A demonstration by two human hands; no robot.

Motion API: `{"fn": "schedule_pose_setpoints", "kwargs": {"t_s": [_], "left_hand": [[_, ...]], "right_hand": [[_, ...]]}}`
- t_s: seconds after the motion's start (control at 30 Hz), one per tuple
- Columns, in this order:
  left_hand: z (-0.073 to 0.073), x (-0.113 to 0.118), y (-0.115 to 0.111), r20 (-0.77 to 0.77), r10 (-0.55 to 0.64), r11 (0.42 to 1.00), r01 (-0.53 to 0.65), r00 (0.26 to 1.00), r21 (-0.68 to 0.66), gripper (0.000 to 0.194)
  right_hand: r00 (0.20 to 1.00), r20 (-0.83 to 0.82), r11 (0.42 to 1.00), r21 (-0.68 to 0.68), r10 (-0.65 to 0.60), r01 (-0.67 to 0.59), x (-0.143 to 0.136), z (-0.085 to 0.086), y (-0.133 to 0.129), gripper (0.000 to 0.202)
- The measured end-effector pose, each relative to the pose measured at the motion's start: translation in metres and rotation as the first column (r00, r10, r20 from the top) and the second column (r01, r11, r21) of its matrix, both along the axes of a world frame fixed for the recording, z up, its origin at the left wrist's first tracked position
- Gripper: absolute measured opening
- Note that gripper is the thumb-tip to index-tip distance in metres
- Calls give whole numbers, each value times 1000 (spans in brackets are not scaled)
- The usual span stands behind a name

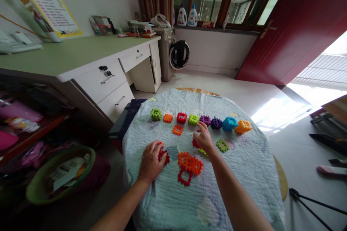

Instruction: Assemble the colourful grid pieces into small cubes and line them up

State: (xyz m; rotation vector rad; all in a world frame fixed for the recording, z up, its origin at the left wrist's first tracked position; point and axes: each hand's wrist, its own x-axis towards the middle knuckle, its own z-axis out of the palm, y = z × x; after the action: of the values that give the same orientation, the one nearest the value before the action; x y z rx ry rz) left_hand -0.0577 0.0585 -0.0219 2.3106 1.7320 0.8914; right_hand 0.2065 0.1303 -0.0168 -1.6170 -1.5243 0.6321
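Note:
My left hand (pixel 152 160) rests on the cloth, its curled fingers over a red notched piece (pixel 165 157) with a bit of orange beside it. My right hand (pixel 203 138) has its fingers apart above a red piece (pixel 195 143), just in front of the row. Between the hands lie several orange pieces (pixel 189 162), overlapping a red square frame (pixel 185 177). Across the back runs a row: green (pixel 156 114), orange (pixel 167 118), red (pixel 181 117), light green (pixel 193 119), purple, blue (pixel 230 123) and yellow (pixel 243 126) pieces. A green frame (pixel 222 145) lies at right.
The round table is covered by a pale blue cloth (pixel 238 187). An orange frame (pixel 177 130) lies before the row. A green-topped desk (pixel 89 48) and a bin (pixel 93 162) stand left; black tripod legs (pixel 311 202) reach in at lower right.

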Motion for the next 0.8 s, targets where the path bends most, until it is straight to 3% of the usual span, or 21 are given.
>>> {"fn": "schedule_pose_setpoints", "kwargs": {"t_s": [0.3,0.6,0.7,0.8], "left_hand": [[1,0,0,-9,-2,1000,2,1000,0,23],[-2,-1,0,-25,-8,1000,7,1000,-5,23],[-2,0,0,-26,-4,1000,4,1000,-9,23],[-1,0,0,-20,-3,1000,3,1000,-9,23]], "right_hand": [[999,42,999,-24,33,-32,2,2,7,56],[994,103,998,36,39,-43,3,0,10,58],[969,246,995,94,1,-25,3,11,10,53],[875,483,996,90,-41,-3,5,31,16,46]]}}
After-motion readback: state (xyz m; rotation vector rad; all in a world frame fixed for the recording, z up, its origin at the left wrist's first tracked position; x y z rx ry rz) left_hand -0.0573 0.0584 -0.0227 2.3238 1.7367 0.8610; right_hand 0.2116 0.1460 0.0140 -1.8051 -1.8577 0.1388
